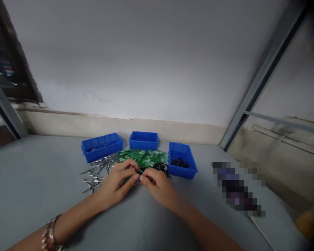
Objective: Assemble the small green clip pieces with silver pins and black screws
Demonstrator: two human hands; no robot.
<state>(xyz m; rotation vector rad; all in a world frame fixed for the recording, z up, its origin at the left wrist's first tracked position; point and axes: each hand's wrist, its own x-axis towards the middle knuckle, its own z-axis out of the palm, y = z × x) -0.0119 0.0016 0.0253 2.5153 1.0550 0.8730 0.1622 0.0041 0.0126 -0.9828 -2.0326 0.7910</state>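
At lower centre of the frame, the left hand and right hand close fingertip to fingertip, apparently pinching a tiny black plastic piece beside a tangled heap of black parts, likely light and stiff, best held by its edges.

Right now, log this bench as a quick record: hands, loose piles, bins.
Left hand: fingertips beside the right hand, over the black parts
Right hand: fingertips over the same pile; anything held is hidden
Other loose piles: metal pins, green plastic pieces
Bins: left blue bin, middle blue bin, right blue bin holding dark parts
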